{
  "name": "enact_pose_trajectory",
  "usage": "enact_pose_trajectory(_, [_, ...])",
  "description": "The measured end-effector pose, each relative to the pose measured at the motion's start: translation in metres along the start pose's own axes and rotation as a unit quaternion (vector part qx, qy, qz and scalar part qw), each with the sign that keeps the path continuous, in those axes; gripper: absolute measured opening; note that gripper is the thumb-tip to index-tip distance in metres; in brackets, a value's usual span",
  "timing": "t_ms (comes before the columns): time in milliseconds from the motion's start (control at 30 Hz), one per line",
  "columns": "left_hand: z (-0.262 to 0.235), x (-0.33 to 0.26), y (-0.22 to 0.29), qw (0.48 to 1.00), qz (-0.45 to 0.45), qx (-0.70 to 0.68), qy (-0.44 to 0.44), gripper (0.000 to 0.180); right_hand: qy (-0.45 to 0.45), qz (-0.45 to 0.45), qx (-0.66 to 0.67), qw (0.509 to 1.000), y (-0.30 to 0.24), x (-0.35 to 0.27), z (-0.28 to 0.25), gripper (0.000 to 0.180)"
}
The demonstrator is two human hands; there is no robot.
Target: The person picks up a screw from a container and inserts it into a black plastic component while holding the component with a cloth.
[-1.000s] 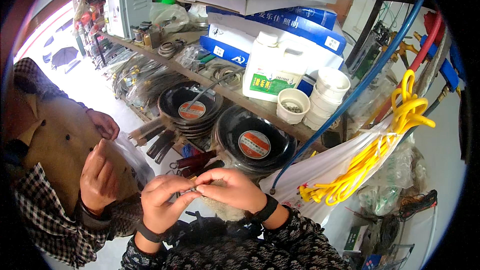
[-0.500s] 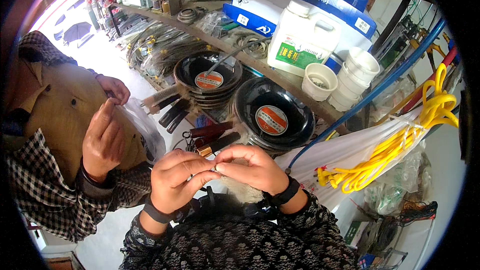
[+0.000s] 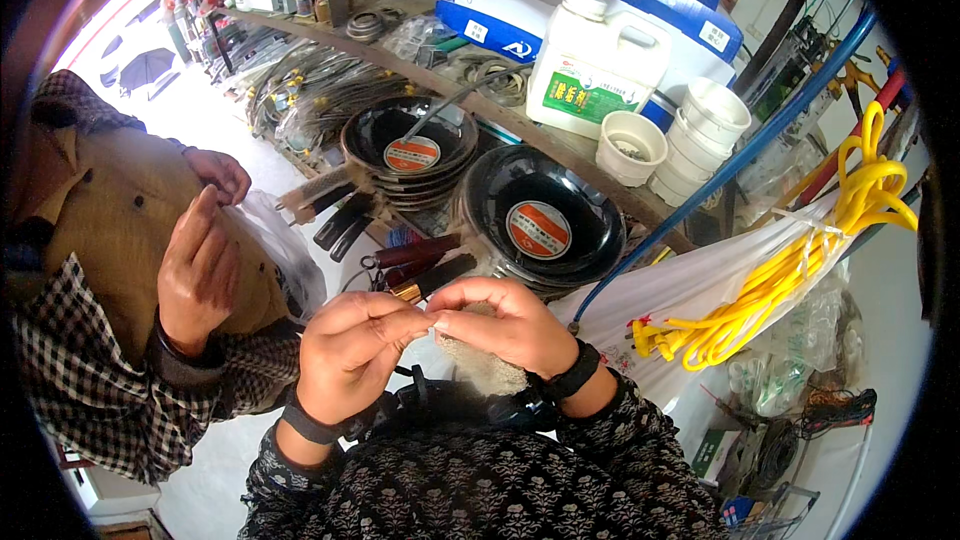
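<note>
My left hand [image 3: 358,358] and my right hand [image 3: 508,328] meet fingertip to fingertip in front of my chest. Both are closed in a pinch, and whatever lies between the fingertips is too small or too hidden to name. A beige fuzzy cloth-like piece [image 3: 487,368] shows below my right hand. Just beyond my fingers lie brush-like tools with dark handles [image 3: 408,270] and a gold-coloured ferrule [image 3: 408,293]. A stack of black pans [image 3: 590,202] with a round orange and white label stands past them.
At the left stands a person in a tan jacket [image 3: 150,240], one hand [image 3: 198,275] raised. A second pan stack [image 3: 455,130], a white jug [image 3: 555,65] and white cups [image 3: 633,172] occupy the shelf. A blue hose [image 3: 690,233] and yellow cable coil [image 3: 770,300] hang at right.
My fingertips have come closer together, and the small shiny bit seen between them before is now covered. The view has shifted slightly. The other person's hands stay nearly in place.
</note>
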State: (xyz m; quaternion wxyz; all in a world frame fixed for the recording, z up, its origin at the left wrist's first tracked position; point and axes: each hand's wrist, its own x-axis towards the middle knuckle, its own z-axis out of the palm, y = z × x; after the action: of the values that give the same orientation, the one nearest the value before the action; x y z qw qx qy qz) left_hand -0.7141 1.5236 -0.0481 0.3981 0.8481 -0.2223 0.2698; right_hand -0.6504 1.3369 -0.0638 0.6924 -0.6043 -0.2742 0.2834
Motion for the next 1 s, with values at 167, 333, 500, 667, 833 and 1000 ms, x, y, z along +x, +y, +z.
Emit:
enact_pose_trajectory(167, [-0.005, 0.0, 0.003, 1.0, -0.011, -0.001, 0.011, 0.023, -0.005, -0.006, -0.007, 1.0, -0.001, -0.001, 0.003, 0.019])
enact_pose_trajectory(333, [-0.008, 0.0, 0.003, 1.0, -0.017, -0.007, -0.011, 0.019, -0.014, -0.018, -0.009, 1.0, -0.003, -0.001, 0.007, 0.018])
enact_pose_trajectory(500, [-0.003, -0.003, -0.001, 0.997, 0.021, 0.056, -0.056, 0.02, -0.033, -0.031, 0.007, 0.999, 0.002, 0.0, 0.011, 0.018])
enact_pose_trajectory(667, [-0.006, -0.006, -0.001, 0.996, 0.03, 0.08, -0.031, 0.023, -0.056, -0.053, -0.035, 0.996, -0.001, -0.002, 0.016, 0.018])
enact_pose_trajectory(833, [-0.006, -0.004, 0.006, 0.998, -0.045, 0.041, -0.019, 0.023, -0.027, -0.11, -0.111, 0.987, -0.009, -0.002, 0.023, 0.014])
enact_pose_trajectory(1000, [-0.006, -0.006, 0.007, 0.993, -0.113, -0.002, -0.036, 0.026, 0.041, -0.179, -0.244, 0.952, -0.01, -0.001, 0.027, 0.015])
